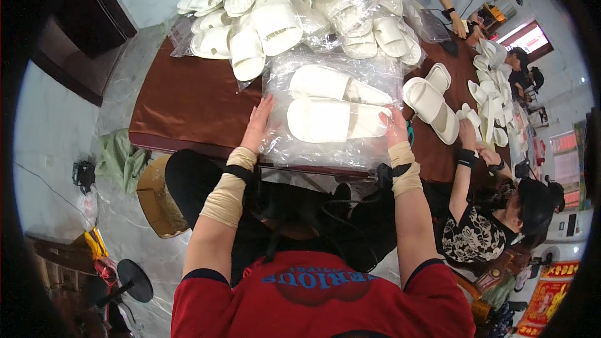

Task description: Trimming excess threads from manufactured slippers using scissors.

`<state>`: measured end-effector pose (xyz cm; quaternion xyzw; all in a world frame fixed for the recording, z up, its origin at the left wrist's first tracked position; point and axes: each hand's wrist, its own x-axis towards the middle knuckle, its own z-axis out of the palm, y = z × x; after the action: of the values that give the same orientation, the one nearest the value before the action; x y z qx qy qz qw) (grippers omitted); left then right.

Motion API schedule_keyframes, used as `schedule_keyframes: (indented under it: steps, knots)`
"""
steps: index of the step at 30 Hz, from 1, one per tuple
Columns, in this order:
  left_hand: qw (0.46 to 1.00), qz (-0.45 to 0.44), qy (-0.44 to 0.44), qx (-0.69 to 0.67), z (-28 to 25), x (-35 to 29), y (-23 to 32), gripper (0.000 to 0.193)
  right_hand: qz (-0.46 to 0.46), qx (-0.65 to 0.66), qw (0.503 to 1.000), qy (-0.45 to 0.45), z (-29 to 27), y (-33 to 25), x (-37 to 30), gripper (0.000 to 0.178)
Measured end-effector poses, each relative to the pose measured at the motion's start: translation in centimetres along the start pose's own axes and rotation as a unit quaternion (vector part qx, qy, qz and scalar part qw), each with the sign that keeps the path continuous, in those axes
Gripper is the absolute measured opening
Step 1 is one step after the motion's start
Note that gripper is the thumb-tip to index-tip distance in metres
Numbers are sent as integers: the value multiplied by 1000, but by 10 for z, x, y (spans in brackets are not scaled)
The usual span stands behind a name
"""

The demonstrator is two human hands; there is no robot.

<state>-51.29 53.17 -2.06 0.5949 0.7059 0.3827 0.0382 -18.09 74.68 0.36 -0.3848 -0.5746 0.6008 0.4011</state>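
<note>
A pair of white slippers lies side by side in front of me, the far slipper [319, 82] and the near slipper [318, 120]. Both rest on a stack of clear plastic bags [282, 153] at the table's near edge. My left hand [258, 123] is open, its fingers stretched along the left side of the bags, apart from the slippers. At the opposite side my right hand [395, 126] touches the right end of the near slipper, thumb toward it and fingers extended. Whether the slippers are under a layer of plastic cannot be told.
A heap of bagged white slippers [275, 22] covers the table's far side. Loose slippers [432, 103] lie to the right on the brown tablecloth [194, 97]. A co-worker's hand [467, 134] handles slippers there. A cardboard box [163, 197] stands on the floor, left.
</note>
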Motion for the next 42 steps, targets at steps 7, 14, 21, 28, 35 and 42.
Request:
schedule_keyframes:
  steps: [7,14,21,28,35,42]
  knots:
    - [991,4,44,-126,-27,34,38,38,-50,5,999,-18,-8,-12,-1,25]
    - [978,-14,-79,194,16,7,38,59,-120,-290,945,95,-63,-46,-14,27]
    - [978,-6,-61,197,14,5,36,60,-210,-326,858,336,-119,-104,-71,30]
    - [981,1,-45,188,18,6,38,59,-306,-61,868,386,-74,-150,-90,29]
    - [969,9,-75,234,14,1,31,58,-70,-91,993,24,27,-88,-57,26]
    - [977,-5,-38,209,22,4,34,53,-120,-334,934,47,18,18,-32,31]
